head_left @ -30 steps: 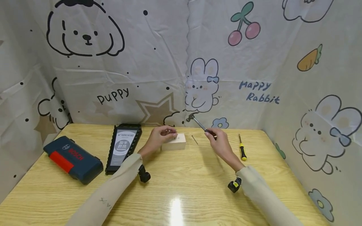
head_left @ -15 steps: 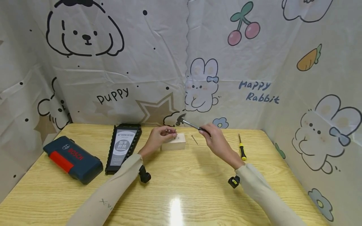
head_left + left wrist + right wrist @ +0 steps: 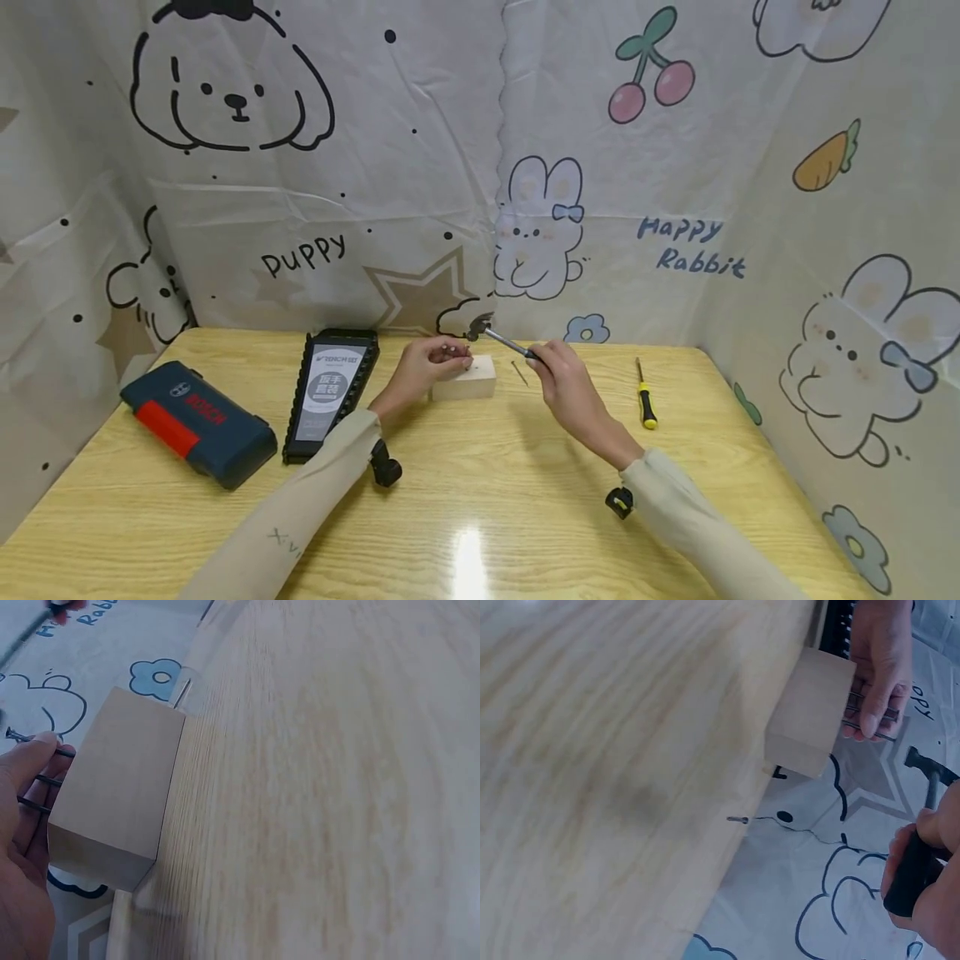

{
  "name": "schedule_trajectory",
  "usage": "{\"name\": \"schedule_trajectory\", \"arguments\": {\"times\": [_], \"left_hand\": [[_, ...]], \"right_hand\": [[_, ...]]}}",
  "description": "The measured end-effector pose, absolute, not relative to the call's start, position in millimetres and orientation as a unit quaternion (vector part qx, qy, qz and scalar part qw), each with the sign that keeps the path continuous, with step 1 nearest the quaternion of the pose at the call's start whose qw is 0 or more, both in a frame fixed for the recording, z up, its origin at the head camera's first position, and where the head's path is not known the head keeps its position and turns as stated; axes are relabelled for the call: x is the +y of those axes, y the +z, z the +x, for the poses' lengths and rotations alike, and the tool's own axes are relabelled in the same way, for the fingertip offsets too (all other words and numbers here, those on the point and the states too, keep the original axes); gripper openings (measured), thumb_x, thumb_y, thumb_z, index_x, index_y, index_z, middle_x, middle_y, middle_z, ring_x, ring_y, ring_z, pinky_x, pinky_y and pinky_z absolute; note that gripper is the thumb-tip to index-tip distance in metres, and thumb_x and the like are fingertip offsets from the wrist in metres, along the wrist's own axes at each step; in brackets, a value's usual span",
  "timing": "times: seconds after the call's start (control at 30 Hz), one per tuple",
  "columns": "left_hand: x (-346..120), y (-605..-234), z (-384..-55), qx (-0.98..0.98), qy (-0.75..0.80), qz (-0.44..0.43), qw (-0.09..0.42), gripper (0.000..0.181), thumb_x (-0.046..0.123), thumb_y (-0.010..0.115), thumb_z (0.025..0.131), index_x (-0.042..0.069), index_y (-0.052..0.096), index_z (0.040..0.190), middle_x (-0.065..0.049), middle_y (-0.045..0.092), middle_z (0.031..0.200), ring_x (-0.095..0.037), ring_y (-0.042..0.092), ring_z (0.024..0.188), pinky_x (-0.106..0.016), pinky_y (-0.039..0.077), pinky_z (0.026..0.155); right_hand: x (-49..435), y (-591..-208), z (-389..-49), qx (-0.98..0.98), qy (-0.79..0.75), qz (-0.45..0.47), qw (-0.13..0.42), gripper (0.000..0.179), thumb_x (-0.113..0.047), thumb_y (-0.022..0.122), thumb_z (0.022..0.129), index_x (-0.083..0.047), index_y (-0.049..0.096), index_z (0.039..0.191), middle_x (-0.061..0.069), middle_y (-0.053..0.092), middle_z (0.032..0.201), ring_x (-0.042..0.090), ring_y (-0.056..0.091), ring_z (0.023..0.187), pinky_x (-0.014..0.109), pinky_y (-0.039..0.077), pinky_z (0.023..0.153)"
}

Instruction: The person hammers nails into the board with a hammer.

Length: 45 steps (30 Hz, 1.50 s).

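Note:
A pale wooden block [image 3: 467, 387] lies near the table's far edge, with nails standing in its top. My left hand [image 3: 429, 367] is at the block's left end, thumb and fingers pinching a nail [image 3: 66, 753] upright against it. Two more nails [image 3: 49, 781] stand beside the fingers in the left wrist view. My right hand [image 3: 573, 385] grips the black handle of a small claw hammer [image 3: 508, 342]. The hammer's head is just above the pinched nail; whether they touch is unclear. A loose nail [image 3: 520, 373] lies right of the block.
Left of the block lie a black wrench-set case [image 3: 327, 392] and a blue and red Bosch case [image 3: 201, 425]. A yellow and black screwdriver [image 3: 646, 402] lies to the right. Printed cloth walls [image 3: 420, 200] close off the table's back and sides.
The hammer has swung left, from right of the block to above the pinched nail, then dropped slightly. My left hand has stayed on the nail at the block.

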<state>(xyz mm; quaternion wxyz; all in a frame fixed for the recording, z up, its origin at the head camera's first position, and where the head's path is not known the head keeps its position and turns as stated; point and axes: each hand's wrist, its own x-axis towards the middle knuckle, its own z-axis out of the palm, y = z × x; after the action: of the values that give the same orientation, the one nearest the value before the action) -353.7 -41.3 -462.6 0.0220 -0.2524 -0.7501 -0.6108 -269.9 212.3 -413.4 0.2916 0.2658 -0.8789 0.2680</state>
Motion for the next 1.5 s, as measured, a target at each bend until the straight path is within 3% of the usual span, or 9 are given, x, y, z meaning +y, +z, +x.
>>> {"name": "schedule_trajectory", "arguments": {"times": [0.1,0.43,0.83,1.17,1.37,1.5], "left_hand": [[-41.3,-463.4,-353.3,-0.747,-0.615,-0.252,0.023,0.021,0.004,0.080,0.092,-0.003,0.076,0.111,-0.018,0.077,0.113,-0.021,0.076,0.100,-0.020,0.059,0.085],[-41.2,-465.1,-353.6,-0.745,-0.614,-0.261,0.028,0.024,0.001,0.079,0.092,-0.007,0.074,0.114,-0.020,0.077,0.111,-0.015,0.075,0.096,-0.019,0.059,0.082],[-44.8,-467.1,-354.0,-0.756,-0.603,-0.254,0.026,0.019,0.000,0.078,0.093,-0.003,0.075,0.111,-0.019,0.077,0.111,-0.022,0.076,0.096,-0.017,0.058,0.078],[-44.9,-468.9,-353.3,-0.746,-0.610,-0.267,0.033,0.019,0.004,0.078,0.093,-0.001,0.076,0.111,-0.017,0.077,0.111,-0.021,0.076,0.098,-0.020,0.059,0.082],[-40.2,-466.7,-352.6,-0.736,-0.621,-0.270,0.020,0.020,0.003,0.078,0.093,-0.003,0.075,0.112,-0.018,0.077,0.113,-0.023,0.076,0.101,-0.022,0.060,0.085],[-43.7,-467.2,-350.4,-0.738,-0.619,-0.269,0.017,0.021,0.005,0.078,0.094,-0.003,0.075,0.114,-0.018,0.077,0.115,-0.028,0.075,0.104,-0.021,0.059,0.087]], "right_hand": [[212.9,-409.3,-271.7,-0.877,0.257,0.272,0.300,0.013,0.004,0.066,0.100,0.007,0.072,0.111,0.015,0.064,0.096,0.025,0.059,0.084,0.038,0.054,0.069],[214.3,-402.1,-271.3,-0.903,0.226,0.270,0.246,0.013,-0.001,0.064,0.102,0.003,0.072,0.112,0.011,0.061,0.096,0.021,0.054,0.084,0.035,0.050,0.069],[213.3,-404.2,-273.7,-0.896,0.225,0.289,0.250,0.013,-0.001,0.065,0.102,0.003,0.072,0.112,0.011,0.061,0.097,0.021,0.055,0.085,0.034,0.050,0.070],[207.3,-389.1,-271.3,-0.857,0.278,0.284,0.330,0.015,0.000,0.062,0.103,0.007,0.070,0.113,0.016,0.062,0.098,0.024,0.057,0.082,0.037,0.052,0.068],[212.2,-398.3,-265.6,-0.902,0.186,0.285,0.265,0.004,0.001,0.065,0.101,0.000,0.068,0.102,0.010,0.055,0.090,0.018,0.049,0.079,0.032,0.047,0.066],[211.6,-400.8,-267.3,-0.905,0.185,0.277,0.264,0.006,0.000,0.065,0.102,-0.001,0.070,0.105,0.010,0.057,0.095,0.021,0.051,0.084,0.034,0.050,0.070]]}}
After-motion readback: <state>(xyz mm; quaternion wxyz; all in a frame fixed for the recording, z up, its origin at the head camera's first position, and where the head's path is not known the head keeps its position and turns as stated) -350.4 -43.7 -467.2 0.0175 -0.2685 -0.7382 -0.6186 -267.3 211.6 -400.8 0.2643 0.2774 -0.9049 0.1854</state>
